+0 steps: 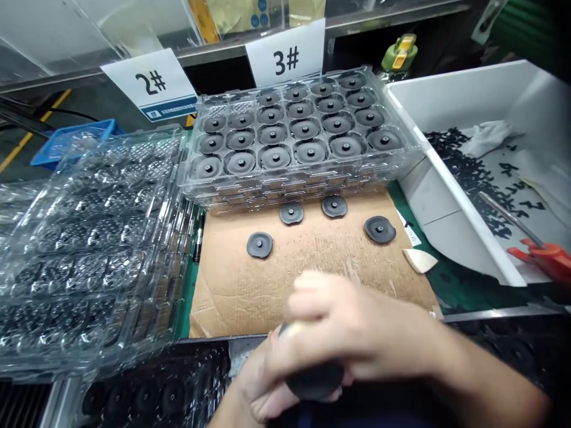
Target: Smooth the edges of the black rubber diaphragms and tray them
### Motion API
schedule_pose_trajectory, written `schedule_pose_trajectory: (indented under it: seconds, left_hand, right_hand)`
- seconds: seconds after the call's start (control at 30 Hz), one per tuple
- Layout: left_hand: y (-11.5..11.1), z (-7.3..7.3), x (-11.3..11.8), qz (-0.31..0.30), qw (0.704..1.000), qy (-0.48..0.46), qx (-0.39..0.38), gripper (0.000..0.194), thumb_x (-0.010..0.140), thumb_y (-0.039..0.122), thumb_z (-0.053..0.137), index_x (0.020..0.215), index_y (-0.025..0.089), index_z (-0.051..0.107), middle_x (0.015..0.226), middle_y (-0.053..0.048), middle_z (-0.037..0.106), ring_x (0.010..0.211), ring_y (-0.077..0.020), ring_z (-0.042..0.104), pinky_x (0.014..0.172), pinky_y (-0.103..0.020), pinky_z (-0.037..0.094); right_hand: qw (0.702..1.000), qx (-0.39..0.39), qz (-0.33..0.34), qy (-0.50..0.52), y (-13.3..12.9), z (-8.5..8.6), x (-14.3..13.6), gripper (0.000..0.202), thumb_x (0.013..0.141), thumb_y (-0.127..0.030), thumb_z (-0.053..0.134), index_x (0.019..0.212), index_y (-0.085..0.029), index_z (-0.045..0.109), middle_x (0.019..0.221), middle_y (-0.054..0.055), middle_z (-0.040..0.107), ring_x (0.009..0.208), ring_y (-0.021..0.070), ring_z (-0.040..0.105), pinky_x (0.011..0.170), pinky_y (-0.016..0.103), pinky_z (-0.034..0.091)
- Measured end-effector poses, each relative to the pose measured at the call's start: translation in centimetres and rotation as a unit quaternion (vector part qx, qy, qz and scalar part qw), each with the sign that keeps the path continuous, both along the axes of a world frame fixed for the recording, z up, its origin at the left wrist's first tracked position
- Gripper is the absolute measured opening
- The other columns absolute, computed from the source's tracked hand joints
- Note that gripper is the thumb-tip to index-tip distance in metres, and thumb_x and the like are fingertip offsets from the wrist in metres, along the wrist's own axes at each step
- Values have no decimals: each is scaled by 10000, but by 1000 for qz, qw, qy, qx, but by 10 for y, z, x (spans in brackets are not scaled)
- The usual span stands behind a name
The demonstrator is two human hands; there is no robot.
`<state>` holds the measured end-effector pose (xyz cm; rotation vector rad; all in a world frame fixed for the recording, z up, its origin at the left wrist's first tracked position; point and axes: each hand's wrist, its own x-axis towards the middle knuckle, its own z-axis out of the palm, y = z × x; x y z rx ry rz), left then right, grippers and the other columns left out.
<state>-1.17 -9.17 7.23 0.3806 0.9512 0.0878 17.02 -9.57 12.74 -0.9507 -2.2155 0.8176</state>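
Observation:
At the near edge of the cardboard, a round black part (316, 380) is between my hands. My left hand (267, 380) is closed around it from the left and below. My right hand (343, 324) is over it with curled fingers, smeared by motion; a pale bit shows by its fingers, and I cannot make out what it is. Ahead on the cardboard (232, 297) lie several loose black discs with a small central stud, such as the left disc (259, 244) and the right disc (380, 229).
A clear tray stack (294, 172) filled with black discs stands behind; other clear trays (89, 249) are at left. At right sit a white bin (473, 220) of small black scraps, a red-handled tool (542, 252) and a pale wedge (420, 260). Signs (288, 56) hang behind.

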Motion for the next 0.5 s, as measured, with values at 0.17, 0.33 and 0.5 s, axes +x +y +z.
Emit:
schedule_pose_trajectory:
  seconds: [0.17,0.33,0.5]
  left_hand:
    - [10,-2,0,42,973,-203,-101,363,659,312,680,1012,229,655,895,-50,710,746,-218,687,577,-261,559]
    - [17,-6,-5,81,946,-293,-109,343,721,177,625,1064,183,632,1001,-82,691,867,-241,666,678,-273,564]
    - [16,-3,-1,85,969,-226,-62,327,708,157,663,1034,176,643,974,-84,697,856,-246,666,700,-285,553]
  right_hand:
    - [953,-109,-281,-40,-12,-44,17,355,897,-101,392,1206,-221,519,893,41,565,819,150,512,711,269,416]
    - [939,-138,-307,-64,-48,-115,4,358,897,-144,389,1225,-250,483,925,27,619,838,169,555,755,331,457]
    - [910,-94,-402,-43,-46,-85,1,323,918,-198,383,1230,-228,460,1115,54,586,951,201,538,781,351,425]
